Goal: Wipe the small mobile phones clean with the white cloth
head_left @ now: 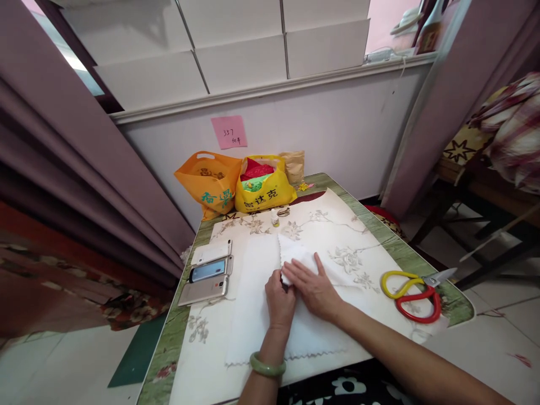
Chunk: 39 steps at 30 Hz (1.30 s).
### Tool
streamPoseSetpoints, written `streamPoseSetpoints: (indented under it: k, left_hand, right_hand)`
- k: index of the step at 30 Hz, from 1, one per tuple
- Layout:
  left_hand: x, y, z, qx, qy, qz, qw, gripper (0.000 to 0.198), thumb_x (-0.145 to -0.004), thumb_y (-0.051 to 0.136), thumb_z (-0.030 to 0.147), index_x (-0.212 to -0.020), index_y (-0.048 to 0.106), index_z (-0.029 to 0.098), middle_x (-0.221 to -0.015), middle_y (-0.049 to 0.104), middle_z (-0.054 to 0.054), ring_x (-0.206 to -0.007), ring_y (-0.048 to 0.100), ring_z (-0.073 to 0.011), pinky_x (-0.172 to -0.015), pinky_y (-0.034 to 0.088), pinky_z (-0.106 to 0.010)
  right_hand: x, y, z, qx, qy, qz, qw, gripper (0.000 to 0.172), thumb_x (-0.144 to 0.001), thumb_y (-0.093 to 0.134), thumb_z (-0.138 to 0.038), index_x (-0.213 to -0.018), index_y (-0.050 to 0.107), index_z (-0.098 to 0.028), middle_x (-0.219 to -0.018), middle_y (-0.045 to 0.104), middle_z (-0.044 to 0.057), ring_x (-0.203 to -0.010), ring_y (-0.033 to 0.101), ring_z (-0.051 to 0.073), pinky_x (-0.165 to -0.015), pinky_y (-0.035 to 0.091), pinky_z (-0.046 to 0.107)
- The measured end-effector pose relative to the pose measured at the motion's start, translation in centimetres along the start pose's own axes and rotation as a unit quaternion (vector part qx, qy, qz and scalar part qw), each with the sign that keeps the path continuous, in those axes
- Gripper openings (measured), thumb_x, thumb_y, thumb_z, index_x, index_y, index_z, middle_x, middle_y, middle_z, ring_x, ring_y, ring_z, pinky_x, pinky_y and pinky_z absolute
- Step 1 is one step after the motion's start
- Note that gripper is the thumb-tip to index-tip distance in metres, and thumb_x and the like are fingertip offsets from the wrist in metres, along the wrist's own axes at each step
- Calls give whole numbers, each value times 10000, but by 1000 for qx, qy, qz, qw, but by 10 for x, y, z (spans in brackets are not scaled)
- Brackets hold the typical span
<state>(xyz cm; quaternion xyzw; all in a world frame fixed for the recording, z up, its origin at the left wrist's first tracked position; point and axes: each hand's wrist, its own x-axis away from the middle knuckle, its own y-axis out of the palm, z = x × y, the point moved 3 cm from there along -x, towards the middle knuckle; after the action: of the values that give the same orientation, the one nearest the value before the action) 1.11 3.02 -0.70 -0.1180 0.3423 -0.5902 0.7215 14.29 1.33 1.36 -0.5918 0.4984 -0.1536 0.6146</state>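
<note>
A white cloth (253, 315) with a zigzag-cut edge lies on the table, one part of it folded over toward the right. My left hand (280, 301), with a green bangle on its wrist, is curled closed at the folded edge and seems to pinch the cloth there; its fingertips are partly hidden. Flat on the folded part rests my right hand (314, 287), its fingers stretched out and pressing the fabric just beside the left hand. Large scissors (422, 295) with one yellow and one red handle lie to the right of my right forearm.
Three phones (208, 270) lie along the table's left side. Behind the cloth stand a small white bottle (275, 218) and a thin brown coil (283, 212). An orange bag (215, 180) and a yellow bag (270, 194) stand at the back, against the wall.
</note>
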Motion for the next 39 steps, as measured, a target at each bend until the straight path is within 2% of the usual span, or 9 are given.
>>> streamPoseSetpoints:
  k: [3, 7, 13, 17, 21, 27, 31, 35, 39]
  left_hand:
    - [0, 0, 0, 5, -3, -2, 1000, 101, -774, 561, 219, -870, 532, 224, -744, 592, -2, -681, 569, -172, -651, 437, -284]
    - [-1, -2, 3, -4, -7, -2, 1000, 75, -778, 556, 212, -847, 529, 227, -733, 576, 0, -686, 557, -173, -664, 437, -289]
    - [-1, -3, 4, 1, 1, -1, 1000, 85, -775, 555, 197, -849, 532, 231, -727, 568, 3, -678, 553, -171, -660, 439, -287]
    - [-1, -2, 2, 2, 0, -2, 1000, 86, -768, 562, 199, -841, 533, 233, -726, 570, 3, -678, 565, -176, -659, 440, -291]
    - [-1, 0, 1, -3, 7, -1, 1000, 109, -779, 563, 209, -881, 539, 235, -753, 592, -4, -699, 576, -183, -673, 448, -299]
    - [0, 0, -2, -37, 9, 20, 999, 216, -689, 550, 102, -868, 532, 221, -771, 618, -23, -730, 590, -206, -679, 450, -316]
    - [0, 1, -3, -16, 4, -2, 1000, 178, -750, 568, 184, -922, 538, 221, -773, 612, -15, -719, 588, -195, -687, 453, -313]
    - [-1, 2, -2, -5, 4, -12, 1000, 115, -786, 566, 228, -897, 533, 224, -753, 591, -4, -701, 574, -181, -686, 452, -303]
    - [-1, 1, 0, -16, 19, -7, 1000, 168, -752, 609, 225, -903, 537, 219, -785, 606, -13, -739, 584, -191, -708, 462, -316]
  right_hand:
    - [-6, 3, 31, -24, 108, -2, 994, 836, -745, 378, -20, -1517, 185, -278, -1522, 350, 39, -1410, 296, 225, -1136, 87, 619]
    - [-10, 13, 59, -114, 199, 12, 973, 838, -740, 374, -50, -1529, 156, -230, -1465, 443, 80, -1296, 465, 217, -1104, 294, 516]
    - [-3, 19, 53, -96, 217, 15, 971, 794, -766, 401, -89, -1514, 188, -247, -1425, 492, 79, -1209, 546, 256, -1100, 7, 685]
    - [-8, 11, 59, -95, 249, 61, 962, 603, -845, 413, -146, -1433, 382, -277, -1322, 592, 65, -1266, 499, 266, -1092, 154, 670]
    - [-10, 0, 42, -104, 179, 97, 973, 519, -900, 360, -119, -1380, 460, -290, -1306, 609, 39, -1256, 516, 208, -1126, 225, 551]
    - [-1, -4, -3, -61, 5, 26, 998, 556, -919, 377, -123, -1441, 370, -314, -1432, 489, 12, -1389, 342, 221, -1149, -26, 597]
    - [-4, -4, 20, -16, 62, 14, 998, 670, -864, 390, -73, -1476, 289, -325, -1473, 432, 11, -1402, 314, 242, -1113, -78, 652]
    - [-6, -1, 31, 6, 184, 33, 982, 695, -830, 364, -53, -1487, 277, -263, -1501, 386, 54, -1397, 321, 264, -1108, 16, 673]
    - [-2, 3, 6, 8, 139, 52, 989, 651, -855, 376, -86, -1487, 292, -218, -1508, 369, 78, -1417, 279, 261, -1132, 2, 632]
